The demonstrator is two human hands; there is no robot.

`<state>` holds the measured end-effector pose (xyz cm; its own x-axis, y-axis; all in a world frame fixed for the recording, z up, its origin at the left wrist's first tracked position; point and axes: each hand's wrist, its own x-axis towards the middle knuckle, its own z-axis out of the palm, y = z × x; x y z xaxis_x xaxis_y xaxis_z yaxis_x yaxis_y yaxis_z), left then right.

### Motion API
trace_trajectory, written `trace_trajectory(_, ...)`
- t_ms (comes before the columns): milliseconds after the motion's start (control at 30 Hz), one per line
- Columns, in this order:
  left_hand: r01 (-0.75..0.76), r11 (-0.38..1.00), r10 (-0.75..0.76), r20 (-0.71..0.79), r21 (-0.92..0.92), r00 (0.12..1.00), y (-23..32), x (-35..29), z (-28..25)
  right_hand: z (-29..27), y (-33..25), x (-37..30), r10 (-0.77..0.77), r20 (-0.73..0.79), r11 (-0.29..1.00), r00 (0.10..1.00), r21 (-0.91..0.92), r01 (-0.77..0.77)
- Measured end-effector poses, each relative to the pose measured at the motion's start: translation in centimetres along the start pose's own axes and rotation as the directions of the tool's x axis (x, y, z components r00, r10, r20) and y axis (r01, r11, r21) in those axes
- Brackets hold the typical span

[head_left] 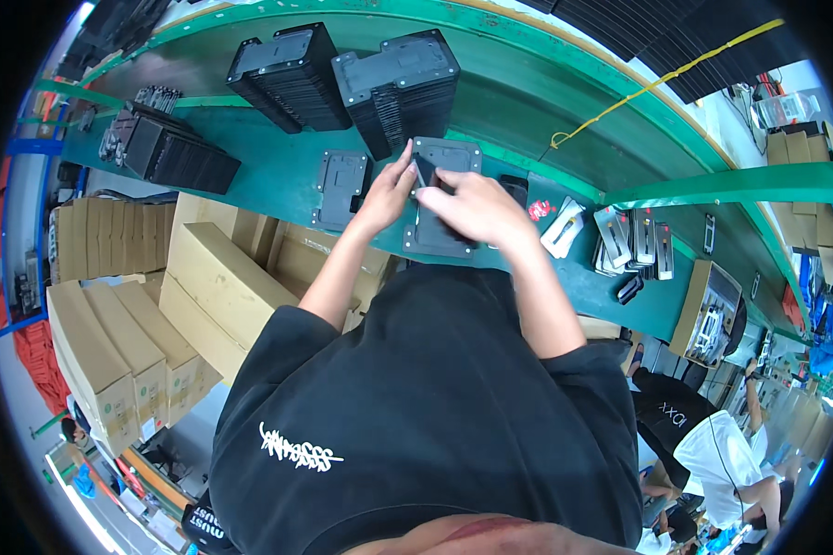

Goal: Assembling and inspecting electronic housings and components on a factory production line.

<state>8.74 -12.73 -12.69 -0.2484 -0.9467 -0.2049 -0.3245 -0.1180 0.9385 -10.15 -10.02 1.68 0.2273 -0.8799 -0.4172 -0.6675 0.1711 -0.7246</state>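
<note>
A flat black rectangular panel [452, 154] lies on the green bench in front of me, with screw holes near its corners. My left hand [391, 194] grips its left edge, fingers reaching forward along the side. Over the panel's middle is my right hand [477, 205], slightly blurred, its fingers bent inward close to the left fingertips. A thin dark piece with a pale edge [422, 172] shows between the hands; what the right fingers pinch is not clear. Another black panel [340, 187] lies just left of my left hand.
Tall stacks of black panels [292, 79] [403, 88] stand at the back, beside a darker stack [180, 153]. On the right are slim grey parts [634, 242] and an open carton [703, 310]. Cardboard boxes [111, 342] crowd the left; another person [713, 435] works at lower right.
</note>
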Motion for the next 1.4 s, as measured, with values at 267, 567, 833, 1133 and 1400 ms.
trace_trajectory(267, -0.085, 0.9, 0.132, -0.08, 0.427, 0.988, 4.7, -0.5, 0.9, 4.7, 17.7, -1.9, 0.223, -0.536, 0.958, 0.814, -0.034, -0.285)
trace_trajectory(567, 0.157, 0.353, -0.001, -0.168, 0.922, 0.986, 12.1, -0.2, 6.3, 8.4, 21.3, 0.4, 0.154, -0.517, 0.915, 0.842, -0.247, -0.32)
trace_trajectory(833, 0.135, 0.807, -0.136, -0.042, 0.575, 0.99, 2.2, 3.0, -5.0, 5.6, 9.3, -1.9, -0.109, -0.436, 0.994, 0.893, -0.046, 0.099)
trace_trajectory(1133, 0.273, 0.331, -0.19, -0.22, 0.903, 0.957, -6.7, 3.3, -8.4, 8.4, 1.2, 2.1, 0.072, -0.286, 0.716, 0.955, -0.652, -0.25)
trace_trajectory(1400, 0.341, 0.334, -0.281, -0.253, 0.879, 0.926, -7.3, 4.0, -8.6, 5.2, 0.3, 1.3, 0.049, -0.313, 0.856, 0.948, -0.476, -0.201)
